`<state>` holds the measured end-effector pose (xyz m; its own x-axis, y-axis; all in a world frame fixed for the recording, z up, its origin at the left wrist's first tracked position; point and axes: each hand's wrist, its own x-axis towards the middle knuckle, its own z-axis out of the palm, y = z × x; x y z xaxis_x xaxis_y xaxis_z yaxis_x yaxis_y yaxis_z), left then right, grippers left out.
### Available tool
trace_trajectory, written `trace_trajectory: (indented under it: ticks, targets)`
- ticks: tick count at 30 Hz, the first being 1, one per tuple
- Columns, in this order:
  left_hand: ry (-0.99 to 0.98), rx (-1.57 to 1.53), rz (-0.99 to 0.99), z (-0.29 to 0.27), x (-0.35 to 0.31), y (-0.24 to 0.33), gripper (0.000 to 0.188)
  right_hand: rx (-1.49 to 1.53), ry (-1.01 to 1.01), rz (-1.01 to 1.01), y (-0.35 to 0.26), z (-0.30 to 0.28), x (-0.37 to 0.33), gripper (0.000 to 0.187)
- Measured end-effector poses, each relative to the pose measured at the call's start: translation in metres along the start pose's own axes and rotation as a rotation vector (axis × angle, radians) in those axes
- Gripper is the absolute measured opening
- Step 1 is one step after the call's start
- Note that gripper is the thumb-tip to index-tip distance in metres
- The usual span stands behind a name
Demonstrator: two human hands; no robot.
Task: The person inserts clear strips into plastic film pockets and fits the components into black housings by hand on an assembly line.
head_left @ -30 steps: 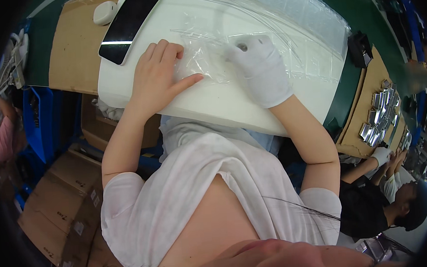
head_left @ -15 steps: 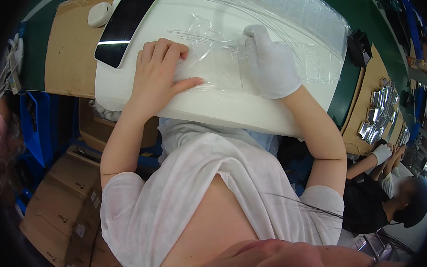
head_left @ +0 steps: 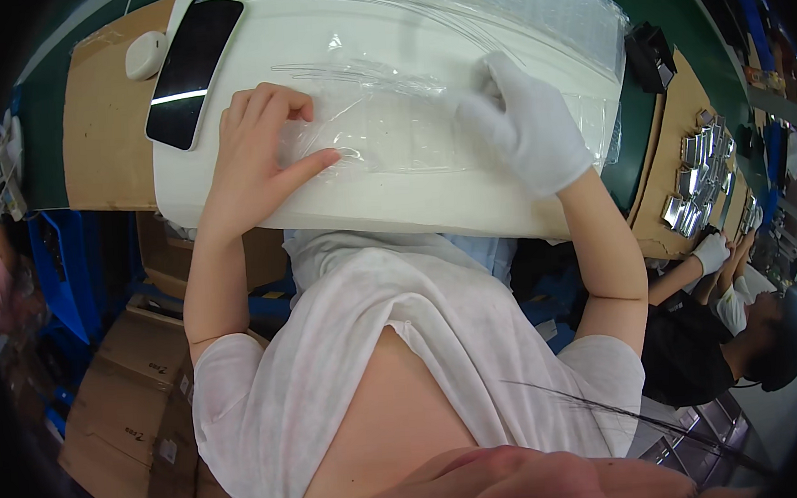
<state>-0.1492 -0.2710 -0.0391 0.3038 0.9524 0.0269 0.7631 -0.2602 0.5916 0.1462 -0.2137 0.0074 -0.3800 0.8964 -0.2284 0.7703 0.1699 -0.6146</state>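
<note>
A crinkled clear plastic bag or film [head_left: 377, 127] lies on the white work surface [head_left: 386, 199] between my hands. My bare left hand [head_left: 260, 148] rests at its left edge, thumb stretched out and fingers bent, with a gap between them. Over the right end of the plastic is my right hand [head_left: 532, 122] in a white glove; its thumb and fingers are apart, slightly smeared by motion, and nothing shows between them. Several thin clear strips [head_left: 342, 73] lie just beyond the plastic.
A phone [head_left: 194, 74] and a white rounded case [head_left: 146, 56] sit at the far left. Stacked clear plastic [head_left: 548, 12] lines the far edge. At the right are a black object [head_left: 650, 58] and shiny metal parts [head_left: 700, 176] on cardboard, near another person [head_left: 696, 345].
My right hand has opened from a closed shape and moved slightly right. My left hand has moved a little left, its thumb and fingers still apart. The whole view has shifted slightly.
</note>
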Motion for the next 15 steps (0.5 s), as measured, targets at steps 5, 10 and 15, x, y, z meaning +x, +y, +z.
trace_trajectory:
  ticks: [5,10,15]
  targets:
    - [0.045,-0.077,-0.052,0.008,0.0,0.008,0.042,-0.55,0.017,-0.079,-0.002,0.009,-0.028,0.029]
    - [0.179,0.265,-0.047,0.033,0.001,0.018,0.04,-0.888,0.136,-0.274,0.024,0.026,-0.043,0.026]
    - [0.133,0.279,-0.031,0.029,0.001,0.016,0.038,-0.969,0.118,-0.268,0.045,0.01,-0.049,0.022]
